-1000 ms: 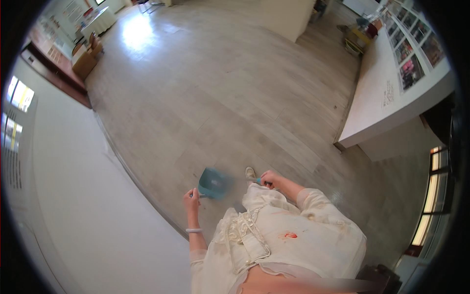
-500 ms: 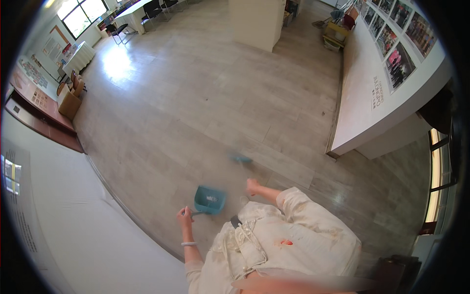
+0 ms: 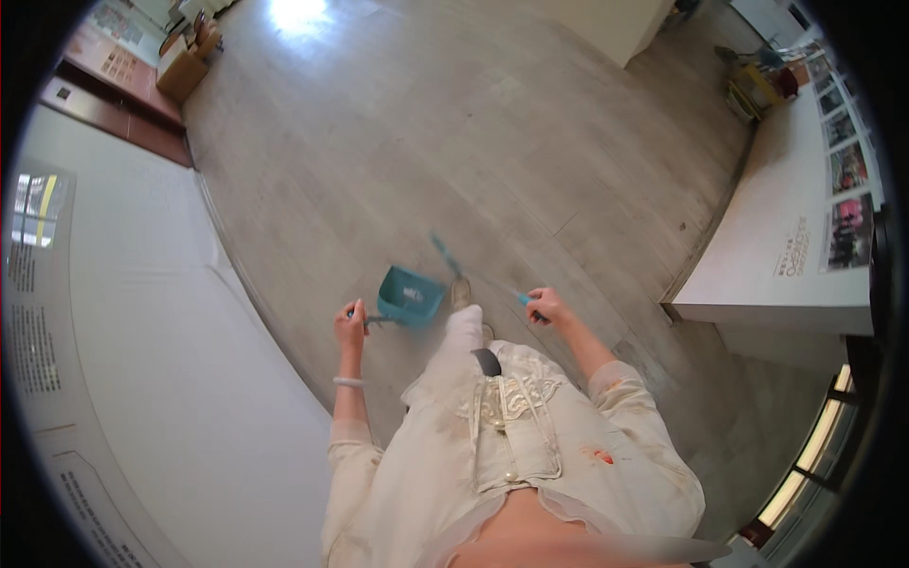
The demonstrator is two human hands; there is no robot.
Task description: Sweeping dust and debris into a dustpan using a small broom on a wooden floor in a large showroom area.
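My left hand [image 3: 351, 325] is closed around the handle of a teal dustpan [image 3: 422, 313]. Some whitish bits [image 3: 413, 294] show inside the pan, too small to name. My right hand [image 3: 547, 308] grips the teal-ended handle of a broom [image 3: 446, 256]. From that hand the thin shaft slants leftward to the blurred teal head, which lies beyond the dustpan's right side. One of my shoes [image 3: 461, 292] is on the floor between the dustpan and the broom shaft.
Grey wood-look floor [image 3: 407, 142] spreads ahead. A white wall [image 3: 142, 312] runs along my left. To the right stands a white partition [image 3: 757, 275] with photos. A yellow cart [image 3: 751, 92] is at the far right, a brown chair [image 3: 183, 71] at the far left.
The view has tilted down and shifted as I step forward. My right hand has swung outward to the right, and the broom head now sits nearer the dustpan. Both hands keep their hold.
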